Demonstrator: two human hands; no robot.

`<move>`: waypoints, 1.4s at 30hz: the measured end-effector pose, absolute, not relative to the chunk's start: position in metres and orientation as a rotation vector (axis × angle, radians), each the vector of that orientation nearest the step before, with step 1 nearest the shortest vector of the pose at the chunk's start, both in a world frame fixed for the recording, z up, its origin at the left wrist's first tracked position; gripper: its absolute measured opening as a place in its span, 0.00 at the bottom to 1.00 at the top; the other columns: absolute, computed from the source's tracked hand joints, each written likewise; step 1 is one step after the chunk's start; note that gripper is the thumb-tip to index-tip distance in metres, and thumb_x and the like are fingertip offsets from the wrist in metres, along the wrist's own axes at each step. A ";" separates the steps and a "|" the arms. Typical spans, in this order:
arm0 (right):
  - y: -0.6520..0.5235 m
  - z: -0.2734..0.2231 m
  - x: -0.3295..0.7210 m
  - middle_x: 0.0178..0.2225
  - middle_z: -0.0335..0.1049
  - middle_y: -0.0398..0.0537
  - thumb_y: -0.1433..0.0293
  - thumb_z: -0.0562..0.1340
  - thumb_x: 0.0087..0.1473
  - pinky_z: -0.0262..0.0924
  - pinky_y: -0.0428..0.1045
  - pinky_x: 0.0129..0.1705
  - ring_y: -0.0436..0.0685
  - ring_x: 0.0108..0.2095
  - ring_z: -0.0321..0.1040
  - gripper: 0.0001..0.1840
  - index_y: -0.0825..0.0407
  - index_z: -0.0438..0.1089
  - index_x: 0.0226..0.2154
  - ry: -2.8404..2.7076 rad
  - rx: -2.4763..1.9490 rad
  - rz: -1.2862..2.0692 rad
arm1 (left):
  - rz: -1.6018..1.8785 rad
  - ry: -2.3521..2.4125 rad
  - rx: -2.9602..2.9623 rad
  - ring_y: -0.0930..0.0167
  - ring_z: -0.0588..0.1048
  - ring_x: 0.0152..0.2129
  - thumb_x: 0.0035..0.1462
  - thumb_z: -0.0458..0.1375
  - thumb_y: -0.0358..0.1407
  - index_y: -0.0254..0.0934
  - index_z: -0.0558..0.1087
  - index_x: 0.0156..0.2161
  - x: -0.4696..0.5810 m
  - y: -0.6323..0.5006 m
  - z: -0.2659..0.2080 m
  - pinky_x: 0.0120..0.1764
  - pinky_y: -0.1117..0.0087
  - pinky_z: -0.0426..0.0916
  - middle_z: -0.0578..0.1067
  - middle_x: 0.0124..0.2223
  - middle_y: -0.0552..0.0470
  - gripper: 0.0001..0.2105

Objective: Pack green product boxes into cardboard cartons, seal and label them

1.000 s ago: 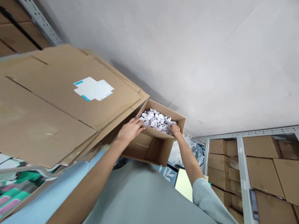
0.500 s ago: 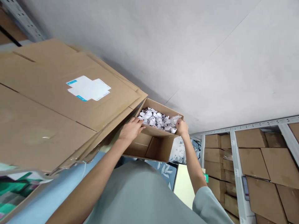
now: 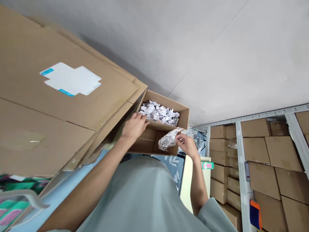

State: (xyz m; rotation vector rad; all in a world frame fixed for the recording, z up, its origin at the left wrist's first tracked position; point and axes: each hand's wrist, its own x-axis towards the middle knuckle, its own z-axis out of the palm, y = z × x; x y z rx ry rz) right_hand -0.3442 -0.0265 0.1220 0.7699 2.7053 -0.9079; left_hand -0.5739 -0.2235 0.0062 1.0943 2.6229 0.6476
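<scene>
An open cardboard box [image 3: 183, 118] stands by the wall, holding crumpled white paper [image 3: 160, 112]. My left hand [image 3: 134, 127] is at its near left corner, fingers curled over the rim. Directly in front, nearer my body, is a second open box [image 3: 141, 145] whose visible inside shows bare cardboard. My right hand [image 3: 188, 145] pinches a crumpled bundle of clear plastic wrap [image 3: 167, 139] over the right end of this nearer box. Whether anything is inside the wrap, I cannot tell.
Large flattened cardboard sheets [image 3: 48, 112] with a white label lean at the left. Shelves of brown boxes [image 3: 263, 154] line the right side. A pale yellow surface [image 3: 187, 190] and a green-and-pink packet [image 3: 207, 165] lie beside my right arm. A grey wall [image 3: 193, 58] rises behind.
My right hand has lifted the clear plastic wrap out of the paper-filled box and brought it nearer, over the front box. My left hand stays at the rim. The view has shifted slightly.
</scene>
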 end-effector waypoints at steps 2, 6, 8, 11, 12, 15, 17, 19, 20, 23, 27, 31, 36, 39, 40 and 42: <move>-0.039 0.106 -0.346 0.46 0.87 0.46 0.70 0.64 0.69 0.74 0.48 0.51 0.57 0.45 0.84 0.12 0.46 0.81 0.51 2.606 0.763 -0.766 | 0.670 2.613 1.095 0.47 0.72 0.60 0.74 0.54 0.41 0.36 0.80 0.59 -0.574 -0.224 0.004 0.51 0.53 0.77 0.78 0.58 0.32 0.18; -0.055 0.074 -0.361 0.56 0.86 0.53 0.74 0.62 0.72 0.70 0.48 0.57 0.61 0.56 0.82 0.16 0.48 0.81 0.56 2.499 0.777 -0.488 | 0.606 2.626 1.122 0.47 0.72 0.59 0.74 0.54 0.41 0.34 0.79 0.60 -0.573 -0.225 0.003 0.50 0.53 0.76 0.78 0.59 0.31 0.19; -0.059 0.066 -0.371 0.57 0.85 0.58 0.76 0.60 0.72 0.69 0.50 0.58 0.64 0.58 0.82 0.18 0.50 0.81 0.57 2.441 0.770 -0.355 | 0.589 2.622 1.126 0.47 0.72 0.59 0.74 0.54 0.41 0.34 0.79 0.60 -0.573 -0.226 0.004 0.51 0.53 0.76 0.78 0.59 0.31 0.19; -0.064 0.062 -0.384 0.56 0.84 0.64 0.79 0.58 0.71 0.70 0.53 0.58 0.67 0.58 0.82 0.21 0.52 0.80 0.59 2.363 0.724 -0.226 | 0.575 2.625 1.136 0.47 0.72 0.59 0.74 0.53 0.42 0.34 0.79 0.60 -0.573 -0.226 0.005 0.51 0.53 0.75 0.78 0.58 0.32 0.19; -0.066 0.062 -0.387 0.56 0.84 0.65 0.80 0.59 0.70 0.71 0.53 0.57 0.67 0.58 0.83 0.21 0.53 0.81 0.59 2.345 0.714 -0.209 | 0.575 2.627 1.139 0.47 0.72 0.59 0.74 0.53 0.42 0.34 0.79 0.60 -0.572 -0.226 0.005 0.51 0.53 0.75 0.78 0.58 0.32 0.20; -0.068 0.062 -0.394 0.55 0.85 0.66 0.82 0.58 0.70 0.73 0.55 0.55 0.69 0.58 0.83 0.25 0.53 0.79 0.62 2.314 0.719 -0.207 | 0.580 2.634 1.138 0.47 0.72 0.58 0.74 0.53 0.43 0.34 0.79 0.60 -0.573 -0.226 0.004 0.50 0.53 0.75 0.78 0.57 0.32 0.20; -0.066 0.066 -0.395 0.56 0.84 0.65 0.80 0.59 0.71 0.73 0.55 0.56 0.69 0.59 0.83 0.26 0.51 0.77 0.65 2.327 0.714 -0.220 | 0.571 2.645 1.141 0.47 0.73 0.58 0.74 0.53 0.43 0.34 0.79 0.60 -0.573 -0.226 0.002 0.50 0.53 0.75 0.78 0.57 0.32 0.21; -0.060 0.075 -0.393 0.59 0.84 0.62 0.75 0.61 0.73 0.72 0.55 0.58 0.68 0.60 0.82 0.24 0.50 0.75 0.68 2.384 0.694 -0.278 | 0.555 2.661 1.145 0.47 0.73 0.57 0.75 0.52 0.44 0.34 0.79 0.61 -0.573 -0.226 0.001 0.50 0.53 0.75 0.79 0.57 0.32 0.21; -0.056 0.080 -0.392 0.59 0.84 0.60 0.72 0.62 0.74 0.72 0.54 0.59 0.68 0.60 0.82 0.23 0.48 0.75 0.68 2.430 0.686 -0.327 | 0.548 2.667 1.148 0.47 0.73 0.57 0.75 0.52 0.44 0.35 0.79 0.61 -0.573 -0.226 0.000 0.50 0.53 0.75 0.79 0.57 0.32 0.22; -0.032 0.097 -0.394 0.56 0.86 0.51 0.65 0.61 0.77 0.71 0.50 0.58 0.63 0.58 0.83 0.19 0.43 0.76 0.65 2.601 0.714 -0.491 | 0.514 2.684 1.164 0.47 0.73 0.57 0.75 0.50 0.44 0.35 0.78 0.62 -0.573 -0.226 0.000 0.51 0.51 0.76 0.79 0.56 0.32 0.23; 0.021 0.100 -0.422 0.53 0.87 0.48 0.64 0.60 0.79 0.70 0.50 0.58 0.62 0.56 0.83 0.17 0.44 0.77 0.63 2.719 0.873 -0.540 | 0.450 2.704 1.161 0.47 0.74 0.57 0.76 0.48 0.45 0.33 0.78 0.63 -0.574 -0.224 -0.002 0.49 0.51 0.76 0.79 0.56 0.32 0.24; 0.066 0.075 -0.477 0.55 0.86 0.51 0.65 0.67 0.73 0.70 0.50 0.59 0.64 0.59 0.81 0.20 0.48 0.77 0.64 2.537 0.806 -0.486 | 0.430 2.703 1.142 0.48 0.74 0.57 0.76 0.49 0.45 0.36 0.78 0.64 -0.577 -0.223 -0.004 0.49 0.54 0.76 0.80 0.55 0.33 0.23; 0.060 0.025 -0.555 0.66 0.79 0.54 0.67 0.72 0.69 0.68 0.51 0.64 0.64 0.66 0.76 0.32 0.46 0.70 0.72 2.477 0.262 -0.376 | 0.382 2.700 1.114 0.48 0.73 0.58 0.77 0.50 0.45 0.35 0.77 0.64 -0.577 -0.221 -0.002 0.51 0.54 0.76 0.80 0.56 0.33 0.23; 0.036 -0.001 -0.588 0.65 0.80 0.58 0.68 0.76 0.63 0.71 0.52 0.61 0.68 0.64 0.78 0.34 0.49 0.73 0.69 2.387 0.118 -0.233 | 0.384 2.700 1.097 0.48 0.73 0.59 0.77 0.51 0.45 0.35 0.77 0.65 -0.576 -0.221 0.000 0.50 0.54 0.76 0.80 0.57 0.33 0.23; 0.029 -0.007 -0.594 0.63 0.81 0.60 0.69 0.76 0.62 0.73 0.53 0.60 0.69 0.63 0.79 0.32 0.51 0.75 0.66 2.373 0.112 -0.200 | 0.392 2.700 1.091 0.49 0.73 0.59 0.77 0.51 0.45 0.35 0.77 0.65 -0.576 -0.221 0.000 0.50 0.54 0.76 0.80 0.57 0.33 0.23; 0.017 -0.013 -0.601 0.59 0.83 0.63 0.72 0.76 0.59 0.74 0.53 0.58 0.70 0.60 0.81 0.28 0.54 0.79 0.61 2.375 0.117 -0.163 | 0.406 2.699 1.079 0.49 0.74 0.58 0.76 0.52 0.45 0.36 0.77 0.65 -0.575 -0.221 0.002 0.49 0.55 0.77 0.80 0.56 0.34 0.22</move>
